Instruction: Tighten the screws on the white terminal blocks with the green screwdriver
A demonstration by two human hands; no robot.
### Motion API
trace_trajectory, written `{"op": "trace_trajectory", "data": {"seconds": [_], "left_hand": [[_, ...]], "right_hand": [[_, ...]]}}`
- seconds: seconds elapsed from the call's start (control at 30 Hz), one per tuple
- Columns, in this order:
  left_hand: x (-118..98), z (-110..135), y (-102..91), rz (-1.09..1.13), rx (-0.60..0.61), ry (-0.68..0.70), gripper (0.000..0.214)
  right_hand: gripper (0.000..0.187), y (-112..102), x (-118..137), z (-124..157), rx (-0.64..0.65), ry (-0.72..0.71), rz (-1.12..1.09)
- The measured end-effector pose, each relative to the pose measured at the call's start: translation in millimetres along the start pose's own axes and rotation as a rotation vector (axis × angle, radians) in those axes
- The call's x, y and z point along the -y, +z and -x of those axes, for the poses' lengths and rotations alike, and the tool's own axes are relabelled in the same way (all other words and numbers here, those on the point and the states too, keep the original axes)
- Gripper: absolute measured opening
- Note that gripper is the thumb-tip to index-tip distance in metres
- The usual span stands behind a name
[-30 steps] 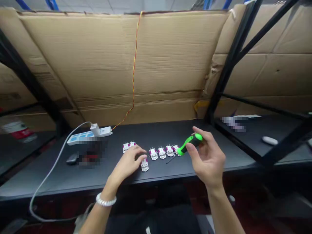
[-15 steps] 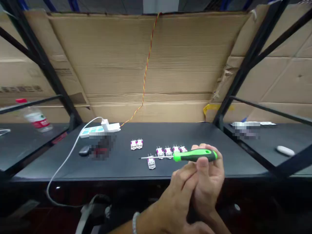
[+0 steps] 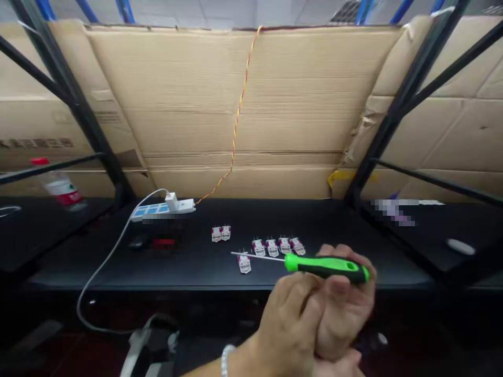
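1. Bracelet [image 3: 225, 361] of white beads sits on the left wrist, the arm reaching in from the lower left.
2. Left hand [image 3: 286, 319] presses against the right, the two hands together; whether it grips anything, I cannot tell.
3. Right hand [image 3: 346, 309] is clamped on the screwdriver, fingers curled around the handle.
4. Screwdriver [image 3: 326, 267] lies level, with a glossy green-and-black moulded handle and a thin steel shaft pointing left.
5. Connector [image 3: 244, 264], white and magenta, sits alone just under the shaft tip on the black tabletop [image 3: 196, 269].
6. Row [image 3: 275, 247] of four matching connectors lies nearby; pair [image 3: 220, 233] lies further left.
7. Power strip [image 3: 163, 209], white and blue, carries a white charger [image 3: 172, 201].
8. Twisted red-and-yellow wire [image 3: 238, 120] climbs corrugated cardboard [image 3: 176, 104] behind.
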State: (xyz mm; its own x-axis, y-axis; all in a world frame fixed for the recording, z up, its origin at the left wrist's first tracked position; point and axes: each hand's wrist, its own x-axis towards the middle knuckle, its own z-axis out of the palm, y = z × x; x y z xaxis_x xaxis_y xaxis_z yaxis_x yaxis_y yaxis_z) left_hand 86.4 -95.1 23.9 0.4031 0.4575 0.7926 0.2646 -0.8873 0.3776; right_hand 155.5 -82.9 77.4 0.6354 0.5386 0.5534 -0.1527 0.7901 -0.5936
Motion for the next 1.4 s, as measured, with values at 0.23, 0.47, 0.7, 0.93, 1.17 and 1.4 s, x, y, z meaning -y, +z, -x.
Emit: {"op": "trace_trajectory", "data": {"seconds": [0.23, 0.47, 0.7, 0.93, 1.17, 1.4], "left_hand": [[26, 4, -34.2, 0.099, 0.254, -0.199, 0.030], [101, -6, -124.3, -0.055, 0.375, -0.360, 0.025], [132, 3, -132.8, 0.022, 0.548, -0.445, 0.034], [131, 1, -130.5, 0.098, 0.580, -0.429, 0.028], [132, 0, -128.1, 0.108, 0.573, -0.405, 0.028], [133, -1, -128.7, 0.107, 0.572, -0.388, 0.028]], "right_hand": [[0.030, -6, -13, -31, -0.016, -0.109, 0.049], [0.041, -18, -30, -51, 0.269, -0.041, 0.148], [0.043, -24, -47, -49, 0.389, -0.037, 0.258], [0.043, -24, -57, -45, 0.481, -0.007, 0.304], [0.041, -23, -61, -38, 0.543, -0.013, 0.346], [0.040, -23, -64, -35, 0.562, -0.047, 0.354]]}}
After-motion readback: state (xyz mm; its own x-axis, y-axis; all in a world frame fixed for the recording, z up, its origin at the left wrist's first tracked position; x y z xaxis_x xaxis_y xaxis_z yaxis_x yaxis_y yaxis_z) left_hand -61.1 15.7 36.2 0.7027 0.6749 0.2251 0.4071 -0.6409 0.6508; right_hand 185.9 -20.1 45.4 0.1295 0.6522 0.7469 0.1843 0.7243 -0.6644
